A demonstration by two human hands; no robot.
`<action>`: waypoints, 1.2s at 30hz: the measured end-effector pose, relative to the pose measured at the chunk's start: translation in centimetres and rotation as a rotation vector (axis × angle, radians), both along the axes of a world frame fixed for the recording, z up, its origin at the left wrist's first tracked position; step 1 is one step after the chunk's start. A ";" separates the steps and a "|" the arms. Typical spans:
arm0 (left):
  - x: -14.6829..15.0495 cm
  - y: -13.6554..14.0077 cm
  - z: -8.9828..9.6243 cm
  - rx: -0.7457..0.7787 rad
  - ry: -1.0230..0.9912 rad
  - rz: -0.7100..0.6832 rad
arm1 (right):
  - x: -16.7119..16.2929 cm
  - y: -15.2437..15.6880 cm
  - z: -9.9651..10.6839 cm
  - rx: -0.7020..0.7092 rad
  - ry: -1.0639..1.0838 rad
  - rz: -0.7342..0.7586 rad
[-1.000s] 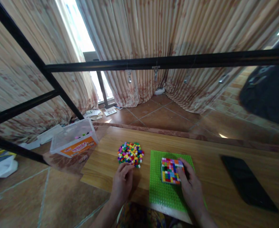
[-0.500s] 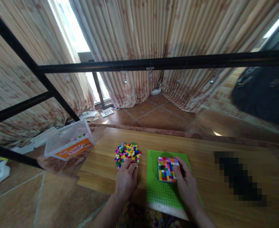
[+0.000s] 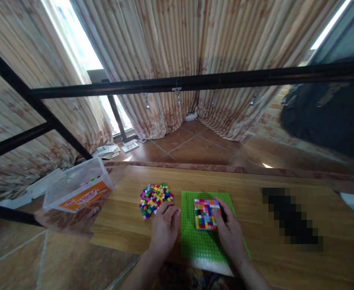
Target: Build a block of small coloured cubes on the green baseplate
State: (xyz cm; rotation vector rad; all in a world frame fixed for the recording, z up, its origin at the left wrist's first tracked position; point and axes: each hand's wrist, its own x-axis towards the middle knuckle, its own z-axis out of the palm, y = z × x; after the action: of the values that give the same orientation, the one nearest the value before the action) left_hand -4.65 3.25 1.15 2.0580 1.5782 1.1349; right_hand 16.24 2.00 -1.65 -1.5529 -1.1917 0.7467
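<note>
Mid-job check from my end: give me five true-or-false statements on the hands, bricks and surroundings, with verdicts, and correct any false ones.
1. The right hand grips the multicoloured brick block. True.

2. The loose brick pile lies on the green baseplate. False: it lies on the wooden tabletop, left of the baseplate.

3. The left hand is nearer the loose pile than the right hand is. True.

4. The clear plastic bin with the orange label stands right of the tabletop. False: it is on the left.

5. A black metal bar runs across in front of the curtains. True.
</note>
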 end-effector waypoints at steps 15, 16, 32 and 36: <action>6.4 0.9 -0.9 -0.511 -0.921 0.103 | 0.4 0.0 -0.7 -0.045 0.008 0.014; 6.5 0.8 -0.9 -0.515 -0.938 0.113 | 0.4 0.0 -0.8 -0.042 0.009 0.010; 5.9 2.2 -0.7 -0.635 -0.826 0.131 | 0.4 0.1 -0.9 -0.081 0.011 0.006; 5.7 2.9 0.6 -0.817 -0.873 0.138 | 0.4 0.1 -0.9 -0.056 0.019 0.009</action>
State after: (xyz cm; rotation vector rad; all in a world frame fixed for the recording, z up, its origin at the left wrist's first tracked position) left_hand 1.05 6.11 1.76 0.7731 1.3639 0.9717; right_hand 16.59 2.13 -2.57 -1.5843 -1.1733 0.8047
